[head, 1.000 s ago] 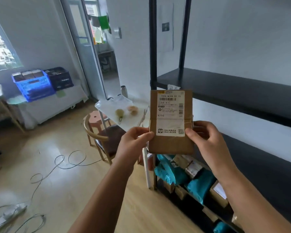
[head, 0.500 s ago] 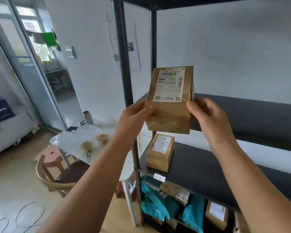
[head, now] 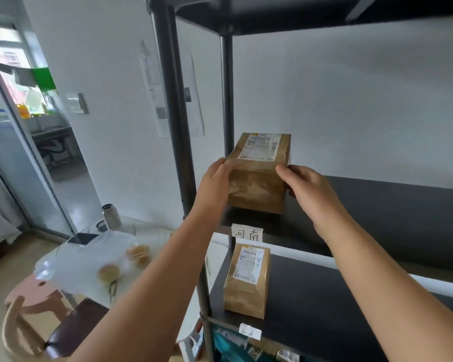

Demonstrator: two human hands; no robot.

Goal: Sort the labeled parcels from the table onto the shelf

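A brown paper parcel (head: pixel 259 176) with a white shipping label lies on the left end of the upper dark shelf board (head: pixel 392 205). My left hand (head: pixel 215 184) grips its left side and my right hand (head: pixel 306 186) grips its right side. A handwritten paper tag (head: pixel 247 233) hangs from that board's front edge, just below the parcel. On the board below (head: pixel 324 296), a second brown labeled parcel (head: pixel 247 278) lies near the left post. Another small tag (head: pixel 249 331) marks that lower board.
The black shelf post (head: pixel 178 126) stands just left of my left hand. A top board (head: pixel 311 14) spans overhead. Teal and brown parcels (head: pixel 236 346) fill the bottom level. At lower left are a table with a plastic bag (head: pixel 89 259), a metal bottle (head: pixel 111 216) and a wooden chair (head: pixel 32 333).
Both hands have carried the parcel forward and down from mid-air onto the upper shelf board. My view has moved closer to the shelf.
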